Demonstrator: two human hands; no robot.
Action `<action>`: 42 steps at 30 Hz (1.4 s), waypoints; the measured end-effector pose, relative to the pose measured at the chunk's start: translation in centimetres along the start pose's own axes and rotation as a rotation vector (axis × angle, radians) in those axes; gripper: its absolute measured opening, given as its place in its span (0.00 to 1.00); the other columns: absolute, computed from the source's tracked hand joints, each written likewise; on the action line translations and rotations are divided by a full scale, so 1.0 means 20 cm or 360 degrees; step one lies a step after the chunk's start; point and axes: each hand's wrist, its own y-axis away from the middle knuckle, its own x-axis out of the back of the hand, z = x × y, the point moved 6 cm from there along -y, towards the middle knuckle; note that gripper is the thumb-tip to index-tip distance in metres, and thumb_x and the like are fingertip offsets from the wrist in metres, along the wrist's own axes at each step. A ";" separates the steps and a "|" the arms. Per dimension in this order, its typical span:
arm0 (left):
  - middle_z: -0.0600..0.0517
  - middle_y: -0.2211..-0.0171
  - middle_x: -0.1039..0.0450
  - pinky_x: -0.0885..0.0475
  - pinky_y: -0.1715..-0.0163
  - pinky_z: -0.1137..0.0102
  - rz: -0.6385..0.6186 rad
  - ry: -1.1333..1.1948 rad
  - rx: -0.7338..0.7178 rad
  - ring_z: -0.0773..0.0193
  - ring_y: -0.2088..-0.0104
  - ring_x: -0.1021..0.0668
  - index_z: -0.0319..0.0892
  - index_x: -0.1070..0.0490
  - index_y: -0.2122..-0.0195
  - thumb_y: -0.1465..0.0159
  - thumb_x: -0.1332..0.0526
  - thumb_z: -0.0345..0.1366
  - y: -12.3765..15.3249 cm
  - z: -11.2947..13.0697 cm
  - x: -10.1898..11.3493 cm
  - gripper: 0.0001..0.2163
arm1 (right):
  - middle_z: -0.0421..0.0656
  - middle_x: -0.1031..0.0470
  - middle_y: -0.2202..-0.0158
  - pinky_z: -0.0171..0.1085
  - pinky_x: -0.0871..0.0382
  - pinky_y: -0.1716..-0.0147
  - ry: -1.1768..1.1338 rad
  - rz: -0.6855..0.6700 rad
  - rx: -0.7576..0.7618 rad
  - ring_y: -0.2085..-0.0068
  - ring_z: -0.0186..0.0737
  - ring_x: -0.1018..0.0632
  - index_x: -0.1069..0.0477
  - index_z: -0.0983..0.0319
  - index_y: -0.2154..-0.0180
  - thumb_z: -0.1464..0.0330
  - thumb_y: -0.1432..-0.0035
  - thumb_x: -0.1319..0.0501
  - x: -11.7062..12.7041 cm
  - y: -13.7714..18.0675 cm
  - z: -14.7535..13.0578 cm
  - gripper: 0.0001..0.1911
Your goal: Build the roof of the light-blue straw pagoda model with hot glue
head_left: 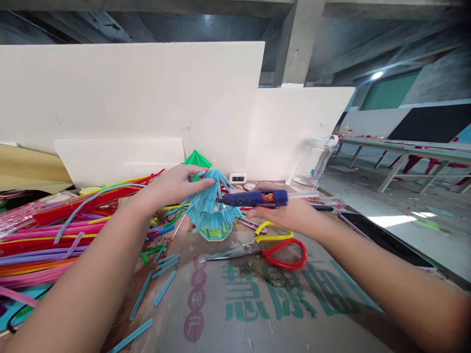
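A small tiered, roof-like model [209, 211] covered in light-blue pipe-cleaner pieces stands on the table, a green panel showing in its base. My left hand [180, 185] is closed on its upper left side, with thumb and fingers at the blue strips. In my right hand [281, 211] is a dark-blue glue gun [250, 198], a clear glue stick coming out of its back end. The nozzle points left, right up against the model; whether it touches is unclear. Scissors [253, 247] with yellow and red handles lie below the gun. Cut blue pipe-cleaner pieces [165, 287] are scattered at lower left.
Bundles of coloured pipe cleaners [47, 240] cover the left side. Behind stand a green roof-shaped piece [196, 158], a small digital clock [238, 178] and a clear jug [312, 162] before white boards [128, 93]. A phone [382, 240] lies at the right edge.
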 end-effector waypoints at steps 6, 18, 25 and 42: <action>0.55 0.63 0.22 0.33 0.66 0.69 -0.0023 0.0039 0.0017 0.58 0.63 0.23 0.47 0.25 0.58 0.38 0.47 0.55 0.00 -0.01 -0.01 0.20 | 0.43 0.21 0.54 0.44 0.28 0.53 -0.0011 0.0023 -0.0004 0.54 0.48 0.21 0.26 0.55 0.54 0.55 0.54 0.31 0.00 0.00 0.00 0.24; 0.56 0.64 0.22 0.33 0.65 0.70 -0.0010 0.0025 0.0010 0.59 0.64 0.23 0.48 0.25 0.58 0.38 0.47 0.55 0.00 -0.01 0.00 0.20 | 0.45 0.22 0.55 0.45 0.29 0.52 -0.0060 0.0058 -0.0073 0.55 0.48 0.21 0.26 0.58 0.57 0.55 0.58 0.29 0.00 0.00 0.00 0.26; 0.55 0.66 0.22 0.33 0.67 0.70 -0.0030 -0.0008 0.0033 0.58 0.66 0.23 0.47 0.25 0.57 0.38 0.47 0.56 -0.01 -0.02 -0.01 0.21 | 0.44 0.20 0.60 0.42 0.27 0.59 0.0011 0.0051 -0.0090 0.61 0.45 0.21 0.26 0.59 0.56 0.54 0.55 0.30 0.01 0.01 -0.03 0.26; 0.54 0.65 0.22 0.33 0.67 0.69 -0.0039 0.0013 0.0049 0.58 0.65 0.23 0.47 0.25 0.58 0.38 0.47 0.55 0.00 -0.02 -0.01 0.21 | 0.43 0.20 0.60 0.42 0.28 0.57 0.0098 -0.0040 0.0019 0.59 0.46 0.21 0.23 0.55 0.58 0.54 0.55 0.30 0.02 0.01 -0.10 0.21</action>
